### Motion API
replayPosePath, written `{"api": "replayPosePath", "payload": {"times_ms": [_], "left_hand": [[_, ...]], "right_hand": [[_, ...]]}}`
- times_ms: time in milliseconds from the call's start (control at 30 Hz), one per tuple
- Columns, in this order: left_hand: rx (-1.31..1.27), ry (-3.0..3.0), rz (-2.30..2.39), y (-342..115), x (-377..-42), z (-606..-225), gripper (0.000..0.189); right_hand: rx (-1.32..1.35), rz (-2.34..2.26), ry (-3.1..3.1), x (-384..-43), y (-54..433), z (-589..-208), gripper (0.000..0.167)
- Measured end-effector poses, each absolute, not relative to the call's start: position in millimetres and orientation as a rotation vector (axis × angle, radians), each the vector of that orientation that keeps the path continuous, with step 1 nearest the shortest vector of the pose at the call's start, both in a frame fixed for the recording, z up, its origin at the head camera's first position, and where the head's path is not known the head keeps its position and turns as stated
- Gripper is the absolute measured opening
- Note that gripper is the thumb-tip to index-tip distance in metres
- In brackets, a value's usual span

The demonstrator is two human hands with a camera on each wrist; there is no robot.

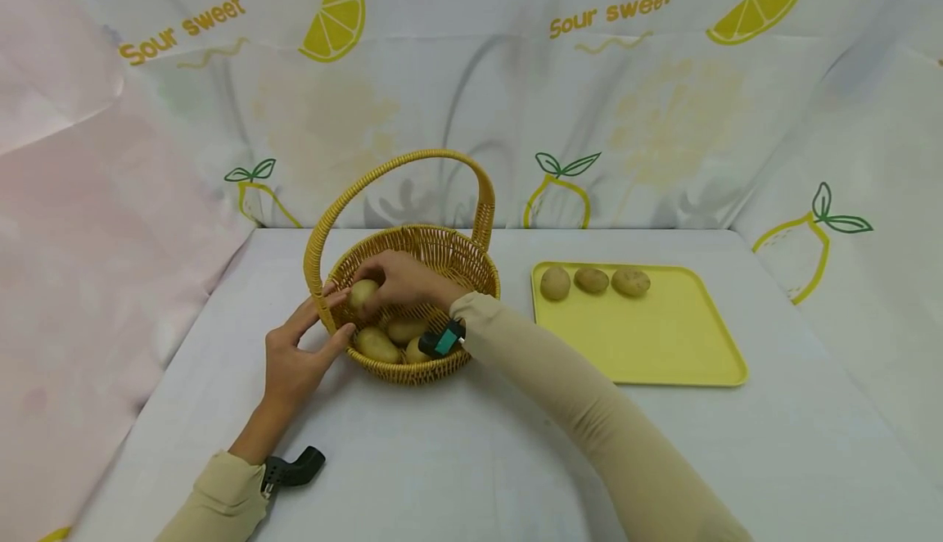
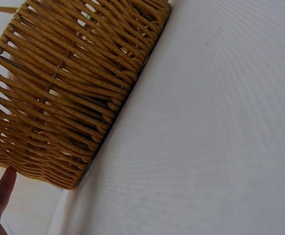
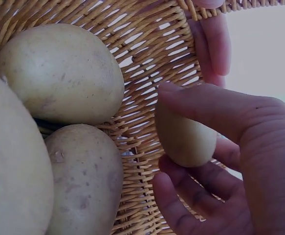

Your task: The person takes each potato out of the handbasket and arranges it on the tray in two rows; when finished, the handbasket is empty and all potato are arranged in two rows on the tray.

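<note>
A potato [image 1: 363, 294] is pinched between the thumb and fingers of my right hand [image 1: 401, 280], which reaches into the wicker basket [image 1: 412, 374] at its left side. My left hand [image 1: 298, 354] holds the basket's left side at the foot of the handle, thumb and fingers apart around the rim. Inside the basket, several more potatoes [image 1: 378, 345] lie near the front wall, partly hidden by my right wrist. Close up in the right wrist view, the held potato [image 3: 186, 134] is by the woven wall, beside two larger potatoes [image 3: 61, 73].
To the right of the basket lies a yellow tray [image 1: 641, 345] with three potatoes [image 1: 592, 280] in a row along its back edge. The tall basket handle [image 1: 412, 155] arches over the basket. A lemon-print cloth [image 1: 457, 92] hangs behind the white table [image 1: 435, 460].
</note>
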State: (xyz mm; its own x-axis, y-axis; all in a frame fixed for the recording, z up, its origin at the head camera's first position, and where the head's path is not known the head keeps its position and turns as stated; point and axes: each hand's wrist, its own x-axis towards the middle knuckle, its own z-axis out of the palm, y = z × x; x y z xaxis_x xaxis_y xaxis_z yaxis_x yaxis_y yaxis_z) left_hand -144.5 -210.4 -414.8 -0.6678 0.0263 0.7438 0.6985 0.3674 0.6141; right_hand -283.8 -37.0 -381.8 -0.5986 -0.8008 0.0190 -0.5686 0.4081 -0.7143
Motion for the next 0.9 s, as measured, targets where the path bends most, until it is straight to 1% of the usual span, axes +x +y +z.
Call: {"api": "replayPosePath", "payload": {"times_ms": [333,633,900], "left_hand": [[-0.621,-1.988,-1.336,-210.8,-144.9,-416.3,0.042],[-0.623,-1.988,-1.335,-210.7,-145.8,-415.5,0.041],[-0.619,-1.994,-1.329,-210.4,-144.5,-414.4,0.042]], "right_hand": [[-1.141,-1.127,2.367,-283.5,-35.5,-383.4,0.036],[-1.058,-1.207,2.378,-281.7,-32.9,-380.8,0.041],[-1.057,-1.335,2.330,-281.8,-33.5,-380.5,0.042]]}}
